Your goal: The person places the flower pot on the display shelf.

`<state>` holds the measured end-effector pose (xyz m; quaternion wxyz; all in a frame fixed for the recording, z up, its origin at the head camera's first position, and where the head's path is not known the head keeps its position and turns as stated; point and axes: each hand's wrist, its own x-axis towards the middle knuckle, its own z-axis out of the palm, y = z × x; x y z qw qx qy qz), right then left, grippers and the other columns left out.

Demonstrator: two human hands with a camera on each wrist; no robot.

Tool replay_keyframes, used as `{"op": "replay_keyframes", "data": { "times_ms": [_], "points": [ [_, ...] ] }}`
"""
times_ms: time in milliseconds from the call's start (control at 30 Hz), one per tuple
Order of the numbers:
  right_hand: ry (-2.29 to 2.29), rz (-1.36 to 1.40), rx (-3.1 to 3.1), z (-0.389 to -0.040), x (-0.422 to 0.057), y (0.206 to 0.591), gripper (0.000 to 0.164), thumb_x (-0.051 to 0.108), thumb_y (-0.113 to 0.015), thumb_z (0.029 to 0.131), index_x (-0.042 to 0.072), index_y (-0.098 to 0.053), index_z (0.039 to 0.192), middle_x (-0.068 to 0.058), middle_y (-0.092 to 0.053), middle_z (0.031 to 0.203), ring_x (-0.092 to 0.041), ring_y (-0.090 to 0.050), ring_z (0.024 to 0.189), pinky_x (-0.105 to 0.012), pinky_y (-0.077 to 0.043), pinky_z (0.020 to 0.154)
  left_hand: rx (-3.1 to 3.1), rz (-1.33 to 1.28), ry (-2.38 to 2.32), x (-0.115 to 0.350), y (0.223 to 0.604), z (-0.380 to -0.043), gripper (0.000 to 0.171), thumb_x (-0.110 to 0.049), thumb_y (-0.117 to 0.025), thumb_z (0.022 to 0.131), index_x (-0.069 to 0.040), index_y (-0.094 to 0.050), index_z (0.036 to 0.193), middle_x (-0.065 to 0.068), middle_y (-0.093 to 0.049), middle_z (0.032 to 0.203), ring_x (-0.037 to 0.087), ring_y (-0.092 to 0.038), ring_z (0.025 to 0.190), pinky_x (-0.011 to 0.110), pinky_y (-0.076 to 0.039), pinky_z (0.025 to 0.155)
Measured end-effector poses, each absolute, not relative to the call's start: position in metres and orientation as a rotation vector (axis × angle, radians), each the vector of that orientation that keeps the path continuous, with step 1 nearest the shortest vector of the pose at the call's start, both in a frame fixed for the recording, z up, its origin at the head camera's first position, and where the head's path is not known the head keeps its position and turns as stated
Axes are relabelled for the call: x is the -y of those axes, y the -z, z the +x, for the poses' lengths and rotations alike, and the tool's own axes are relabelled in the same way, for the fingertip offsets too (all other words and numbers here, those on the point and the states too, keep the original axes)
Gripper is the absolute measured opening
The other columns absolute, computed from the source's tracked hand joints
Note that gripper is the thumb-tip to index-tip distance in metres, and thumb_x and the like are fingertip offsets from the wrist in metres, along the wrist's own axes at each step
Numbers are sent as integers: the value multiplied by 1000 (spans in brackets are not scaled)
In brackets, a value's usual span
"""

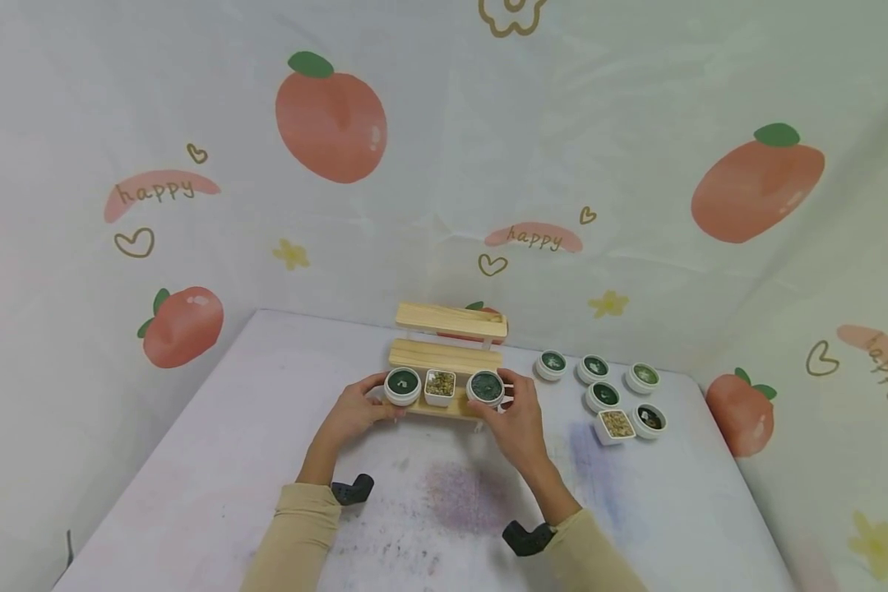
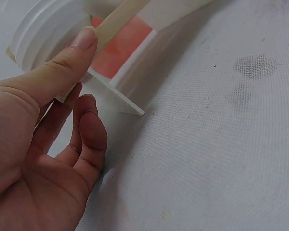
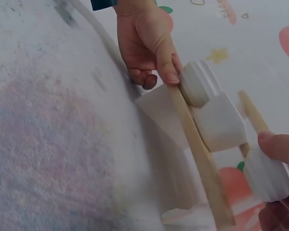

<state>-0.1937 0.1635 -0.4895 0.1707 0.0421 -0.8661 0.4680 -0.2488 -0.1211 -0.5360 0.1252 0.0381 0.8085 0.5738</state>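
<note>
A small wooden tiered shelf (image 1: 446,356) with white supports stands on the table. My left hand (image 1: 357,411) holds a white round pot with a dark green top (image 1: 403,385) at the left of the lowest board. In the left wrist view, the thumb (image 2: 77,53) lies across the pot's ridged side, by the board's edge. A square white pot (image 1: 440,388) with a speckled yellow-green top sits in the middle of that board. My right hand (image 1: 516,419) grips a second round white pot (image 1: 485,388) at the board's right end, thumb in front and fingers behind.
Right of the shelf stand several round white pots, among them one with a light green top (image 1: 642,377) and one with a dark top (image 1: 648,420). A square pot with a tan top (image 1: 614,427) is close beside them. Printed cloth (image 1: 444,164) hangs behind the table (image 1: 407,510).
</note>
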Motion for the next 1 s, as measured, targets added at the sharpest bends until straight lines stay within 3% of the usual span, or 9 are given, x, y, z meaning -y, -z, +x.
{"op": "replay_keyframes", "data": {
  "times_ms": [133, 367, 1000],
  "points": [
    [-1358, 122, 2447, -195, -160, 494, 69, 19, -89, 79, 3, -54, 137, -15, -57, 130, -27, -60, 106, -43, -53, 84, -2349, 98, -1684, 121, 536, -249, 85, -23, -91, 76, -12, -50, 150, 1, -67, 71, 13, -55, 66, 28, -43, 67],
    [-1387, 113, 2463, -196, -156, 499, 67, 18, -90, 79, 4, -57, 136, -16, -53, 126, -25, -59, 106, -20, -51, 77, -2362, 123, -1668, 119, 535, -249, 83, -23, -90, 77, -12, -51, 149, -1, -66, 69, 12, -56, 65, 28, -44, 67],
    [-1393, 109, 2506, -196, -154, 505, 65, 19, -88, 81, 5, -57, 137, -16, -53, 124, -24, -59, 107, -22, -51, 79, -2375, 108, -1658, 120, 537, -249, 85, -23, -91, 76, -12, -50, 150, 0, -67, 72, 12, -56, 66, 28, -44, 67]
  ]
}}
